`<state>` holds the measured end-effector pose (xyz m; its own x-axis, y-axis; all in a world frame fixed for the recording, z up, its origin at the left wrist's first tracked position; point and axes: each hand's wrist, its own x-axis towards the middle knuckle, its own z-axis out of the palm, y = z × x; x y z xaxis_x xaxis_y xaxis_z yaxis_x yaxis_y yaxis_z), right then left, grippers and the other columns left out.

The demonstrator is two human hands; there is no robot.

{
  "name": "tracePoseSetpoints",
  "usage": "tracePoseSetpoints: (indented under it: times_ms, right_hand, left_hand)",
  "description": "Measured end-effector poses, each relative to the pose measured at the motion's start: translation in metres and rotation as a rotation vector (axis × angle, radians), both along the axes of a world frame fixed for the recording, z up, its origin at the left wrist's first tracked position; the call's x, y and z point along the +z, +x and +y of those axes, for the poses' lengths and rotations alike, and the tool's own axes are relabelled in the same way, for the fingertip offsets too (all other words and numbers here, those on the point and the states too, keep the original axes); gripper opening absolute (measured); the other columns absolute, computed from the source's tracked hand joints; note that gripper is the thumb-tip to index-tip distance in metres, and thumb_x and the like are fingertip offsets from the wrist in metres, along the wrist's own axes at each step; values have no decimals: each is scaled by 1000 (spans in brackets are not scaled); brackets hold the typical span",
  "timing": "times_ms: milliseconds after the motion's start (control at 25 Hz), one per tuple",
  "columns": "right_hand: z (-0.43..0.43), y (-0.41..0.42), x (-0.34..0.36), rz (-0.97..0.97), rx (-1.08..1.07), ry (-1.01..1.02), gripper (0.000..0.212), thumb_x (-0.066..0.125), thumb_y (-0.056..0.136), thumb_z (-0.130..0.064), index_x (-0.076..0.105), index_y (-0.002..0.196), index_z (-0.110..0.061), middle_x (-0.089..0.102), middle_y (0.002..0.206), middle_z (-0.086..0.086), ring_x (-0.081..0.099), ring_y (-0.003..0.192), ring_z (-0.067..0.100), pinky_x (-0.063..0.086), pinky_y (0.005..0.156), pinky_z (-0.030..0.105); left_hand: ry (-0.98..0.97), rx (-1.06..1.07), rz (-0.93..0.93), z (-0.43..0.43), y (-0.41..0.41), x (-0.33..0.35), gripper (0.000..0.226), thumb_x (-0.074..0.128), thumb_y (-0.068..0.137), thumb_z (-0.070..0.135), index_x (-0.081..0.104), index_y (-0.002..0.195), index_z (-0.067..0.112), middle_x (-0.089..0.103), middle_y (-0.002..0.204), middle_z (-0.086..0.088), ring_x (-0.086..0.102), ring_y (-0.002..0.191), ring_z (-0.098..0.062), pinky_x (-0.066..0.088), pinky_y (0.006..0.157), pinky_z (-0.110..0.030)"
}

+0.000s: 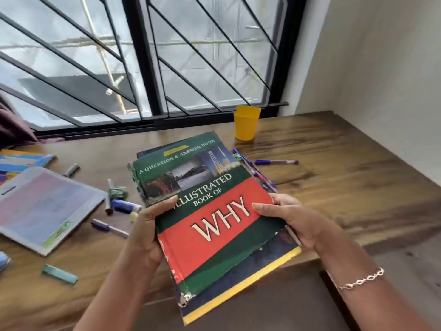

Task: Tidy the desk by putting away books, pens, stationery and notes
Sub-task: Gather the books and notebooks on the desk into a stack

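Both hands hold a small stack of books above the near edge of the wooden counter. The left hand keeps a closed grip on the spine side of the top book (worn green-and-red hardcover, frayed corners), thumb across the cover. The right hand clasps the opposite edge, thumb on the red band. Beneath lies a dark, yellow-edged book. Loose purple pens and a yellow plastic cup rest on the counter behind; a pastel notebook lies at left.
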<state>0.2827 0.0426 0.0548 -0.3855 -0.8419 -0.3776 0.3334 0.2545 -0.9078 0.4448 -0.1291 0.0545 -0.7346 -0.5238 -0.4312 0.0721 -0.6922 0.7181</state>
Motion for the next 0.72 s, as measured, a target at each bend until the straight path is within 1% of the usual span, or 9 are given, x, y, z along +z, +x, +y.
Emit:
tracePoseSetpoints:
  times_ms: [40,160,240,440,480,560,640,680,720]
  right_hand:
    - [15,-6,0,-15,-18,5,34,64,74,-22,65,104,-6,69,108,18,67,91,27,54,87,36]
    - [54,-20,0,-76,-61,-9,32,65,79,-15,63,107,-1,67,107,21,68,84,26,54,85,37]
    - [82,-30,-1,-93,-75,-10,30,65,80,-15,63,106,-2,67,106,21,67,84,28,53,87,40]
    - [147,-54,0,-97,-131,-40,45,61,78,-33,63,109,0,68,106,18,67,90,28,53,90,40]
    - [160,-59,-1,-111,-168,-65,48,56,76,-40,66,104,-3,71,99,15,68,85,25,55,84,38]
    - [187,-68,-9,-165,-304,-85,44,50,74,-49,71,86,-12,73,74,5,68,62,15,58,60,28]
    - [212,-82,-35,-271,-527,-93,39,47,82,-46,66,83,-12,70,61,1,66,50,9,54,45,20]
    - [222,-87,-54,-345,-658,-96,36,46,89,-41,64,83,-10,70,59,1,66,49,9,53,43,18]
    - [230,-90,-77,-427,-793,-98,32,46,92,-35,62,82,-9,70,57,2,67,49,10,52,43,17]
  left_hand:
    - [3,-2,-2,14,-8,0,7,73,50,14,72,48,8,70,57,-9,66,45,-21,53,40,-29]
    - [23,1,-10,50,-27,-3,24,68,70,15,71,47,8,70,56,-8,66,45,-21,53,40,-30]
    - [17,-7,-20,74,-40,-5,43,53,85,14,71,46,9,70,56,-7,66,45,-20,54,41,-30]
    - [-19,-28,-7,134,-71,-6,57,40,92,10,69,43,11,68,52,-5,65,42,-17,53,39,-28]
    - [-31,-20,-15,142,-75,-5,58,40,92,10,68,41,10,68,51,-4,64,41,-17,52,38,-27]
    - [-34,26,-6,151,-82,-1,47,55,84,10,66,39,10,66,48,-3,63,39,-15,50,36,-25]
    - [-25,58,45,156,-88,4,18,79,56,13,68,43,10,68,52,-3,65,43,-16,51,38,-26]
    - [-35,69,54,156,-91,5,17,79,56,12,68,44,10,69,53,-3,66,45,-16,52,40,-26]
    - [-63,86,48,154,-95,4,29,68,72,10,68,43,10,69,53,-2,66,45,-15,52,40,-26]
